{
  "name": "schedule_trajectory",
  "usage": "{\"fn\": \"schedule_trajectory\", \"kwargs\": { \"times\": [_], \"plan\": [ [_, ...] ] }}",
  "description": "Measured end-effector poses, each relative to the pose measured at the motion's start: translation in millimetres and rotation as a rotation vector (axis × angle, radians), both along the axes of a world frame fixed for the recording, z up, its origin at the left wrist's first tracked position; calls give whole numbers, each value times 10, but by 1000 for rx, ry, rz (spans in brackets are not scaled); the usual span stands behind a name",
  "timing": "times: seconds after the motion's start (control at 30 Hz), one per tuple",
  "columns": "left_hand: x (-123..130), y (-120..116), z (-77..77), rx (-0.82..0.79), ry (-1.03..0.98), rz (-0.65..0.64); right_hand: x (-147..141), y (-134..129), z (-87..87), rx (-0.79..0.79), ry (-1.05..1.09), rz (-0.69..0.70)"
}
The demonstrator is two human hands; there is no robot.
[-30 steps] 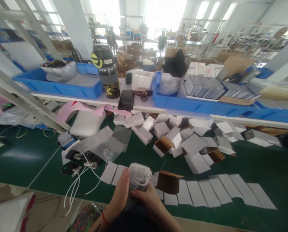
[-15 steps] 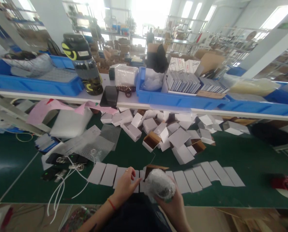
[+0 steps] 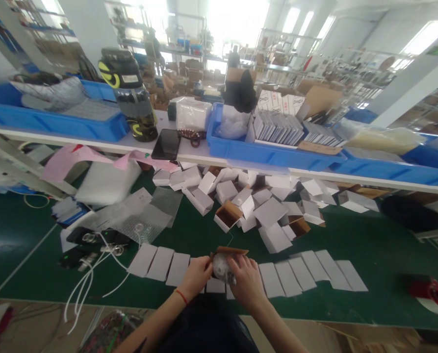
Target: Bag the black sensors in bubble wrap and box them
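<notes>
While the right hand [image 3: 247, 279] curves its partly spread fingers over a bubble-wrapped bundle [image 3: 221, 268], the left hand [image 3: 199, 273], its fingers bunched narrow, touches the left side of an open box [image 3: 232, 250]; whether it grips the wall cannot be told. The bundle sits between both hands, at the box's mouth. A row of white boxes [image 3: 289, 277] flanks them closely. Behind it, green tabletop [image 3: 194, 230] reaches to loose cartons [image 3: 272, 212] near the shelf [image 3: 200, 156]; the tabletop's near edge passes beneath the forearms.
</notes>
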State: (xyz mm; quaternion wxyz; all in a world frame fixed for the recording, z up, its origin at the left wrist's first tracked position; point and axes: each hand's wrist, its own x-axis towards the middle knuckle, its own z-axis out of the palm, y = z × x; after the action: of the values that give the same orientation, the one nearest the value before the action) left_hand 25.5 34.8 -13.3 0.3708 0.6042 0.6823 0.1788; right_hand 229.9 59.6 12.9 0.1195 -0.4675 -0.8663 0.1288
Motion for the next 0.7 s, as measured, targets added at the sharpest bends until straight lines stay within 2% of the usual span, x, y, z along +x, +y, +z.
{"fn": "schedule_trajectory", "kwargs": {
  "times": [0.1, 0.23, 0.3, 0.37, 0.43, 0.5, 0.7],
  "plan": [
    [-9, -19, 15, 61, 46, 5, -62, 104, 50, -23, -70, 59],
    [-45, -89, 174, 220, 132, -15, -17, 170, 120, -3, -91, 91],
    [-25, -138, 263, 324, 147, -98, 71, 150, 131, 21, -75, 89],
    [48, -168, 307, 413, 132, -255, 175, 111, 101, 44, -52, 91],
    [163, -166, 291, 466, 117, -409, 260, 72, 31, 62, -26, 110],
    [286, -139, 231, 482, 134, -494, 308, 40, -51, 78, 1, 138],
    [474, -100, 20, 433, 247, -539, 302, -21, -160, 66, 61, 164]
  ]
}}
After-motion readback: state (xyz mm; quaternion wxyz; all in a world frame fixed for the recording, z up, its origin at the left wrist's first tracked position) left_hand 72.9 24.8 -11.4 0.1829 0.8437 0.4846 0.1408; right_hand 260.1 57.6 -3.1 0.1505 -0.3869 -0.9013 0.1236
